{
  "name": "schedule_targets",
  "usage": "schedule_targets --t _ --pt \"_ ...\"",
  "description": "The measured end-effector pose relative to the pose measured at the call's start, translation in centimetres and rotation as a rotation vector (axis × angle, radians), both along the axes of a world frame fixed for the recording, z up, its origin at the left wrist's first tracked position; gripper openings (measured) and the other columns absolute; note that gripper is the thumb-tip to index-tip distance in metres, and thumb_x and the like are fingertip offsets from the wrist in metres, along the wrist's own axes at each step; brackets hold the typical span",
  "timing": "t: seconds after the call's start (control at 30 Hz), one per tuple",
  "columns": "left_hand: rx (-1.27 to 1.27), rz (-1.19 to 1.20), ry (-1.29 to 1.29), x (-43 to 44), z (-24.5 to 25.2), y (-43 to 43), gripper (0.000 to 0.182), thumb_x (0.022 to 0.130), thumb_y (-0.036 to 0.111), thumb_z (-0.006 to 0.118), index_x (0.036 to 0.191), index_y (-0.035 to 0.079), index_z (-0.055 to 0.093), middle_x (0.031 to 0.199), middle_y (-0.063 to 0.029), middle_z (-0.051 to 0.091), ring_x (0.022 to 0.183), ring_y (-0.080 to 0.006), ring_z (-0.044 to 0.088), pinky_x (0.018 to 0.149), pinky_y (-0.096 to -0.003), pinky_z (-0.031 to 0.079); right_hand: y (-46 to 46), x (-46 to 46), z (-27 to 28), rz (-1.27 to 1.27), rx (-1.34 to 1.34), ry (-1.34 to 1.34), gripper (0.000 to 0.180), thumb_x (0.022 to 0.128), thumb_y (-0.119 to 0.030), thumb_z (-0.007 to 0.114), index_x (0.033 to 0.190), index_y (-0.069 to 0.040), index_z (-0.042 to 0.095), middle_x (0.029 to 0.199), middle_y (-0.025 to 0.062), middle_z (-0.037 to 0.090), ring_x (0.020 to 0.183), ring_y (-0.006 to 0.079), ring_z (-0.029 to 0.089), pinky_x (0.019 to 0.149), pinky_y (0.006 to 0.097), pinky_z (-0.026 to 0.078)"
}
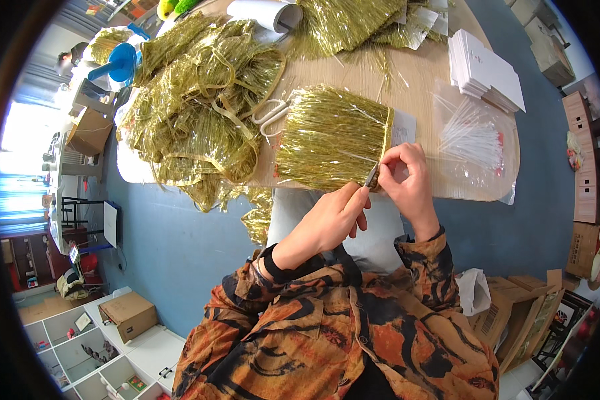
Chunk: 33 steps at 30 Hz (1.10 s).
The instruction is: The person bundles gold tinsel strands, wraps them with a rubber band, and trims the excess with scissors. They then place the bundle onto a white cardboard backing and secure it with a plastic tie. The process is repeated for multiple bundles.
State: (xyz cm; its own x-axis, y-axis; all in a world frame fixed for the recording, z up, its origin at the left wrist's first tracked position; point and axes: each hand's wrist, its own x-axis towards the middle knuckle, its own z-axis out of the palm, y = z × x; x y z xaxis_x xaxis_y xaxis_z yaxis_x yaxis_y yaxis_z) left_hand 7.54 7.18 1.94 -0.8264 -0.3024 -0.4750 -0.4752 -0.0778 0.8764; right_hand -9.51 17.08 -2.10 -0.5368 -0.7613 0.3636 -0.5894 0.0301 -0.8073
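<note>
A flat bundle of gold tinsel fringe (335,137) lies at the table's near edge, its gold ribbon band on the right, over a white card (404,126). My left hand (332,212) holds a small pointed metal tool (371,175), perhaps a blade or tweezers, at the band's near corner. Just right of it, my right hand (407,175) pinches finger and thumb together at the band; what lies between them is too small to tell. White-handled scissors (272,117) lie left of the bundle, their blades hidden under the fringe.
Loose gold fringe (205,100) is heaped on the left and hangs over the edge. More fringe (350,25) lies at the back. To the right are stacked white cards (480,70) and white cable ties (470,132) on a clear plastic bag. A blue plastic object (122,62) stands beyond the heap.
</note>
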Motion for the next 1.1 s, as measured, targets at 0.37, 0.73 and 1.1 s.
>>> schedule_targets --t 0.37,0.73,1.1 --pt "-0.028 0.056 0.066 0.0 -1.7 0.9 0.045 0.113 0.041 0.033 0.103 0.002 0.054 0.071 -0.0033 0.055 0.059 -0.0126 0.049 0.058 -0.0293 0.043 -0.2 0.2 0.0 -0.029 0.019 -0.044 0.012 0.079 -0.001 0.068 0.084 -0.007 0.059 0.079 0.0039 0.058 0.083 0.0237 0.051 0.074 0.0370 0.046" --pt "0.405 0.334 0.228 0.1 -5.4 3.7 0.047 0.113 0.045 0.033 0.104 0.004 0.054 0.070 -0.0006 0.053 0.056 -0.0105 0.045 0.052 -0.0271 0.037 -0.3 0.1 -0.2 0.003 0.042 -0.034 0.012 0.079 0.002 0.066 0.085 -0.006 0.059 0.083 0.0029 0.056 0.082 0.0191 0.050 0.074 0.0331 0.045" --pt "0.501 0.239 0.193 0.1 -4.4 2.7 0.048 0.113 0.046 0.027 0.105 0.006 0.053 0.069 -0.0027 0.055 0.053 -0.0116 0.047 0.049 -0.0243 0.036 -0.5 0.4 0.0 -0.063 0.003 0.065 0.013 0.077 -0.001 0.069 0.082 -0.007 0.059 0.077 0.0031 0.056 0.080 0.0222 0.053 0.071 0.0361 0.047"
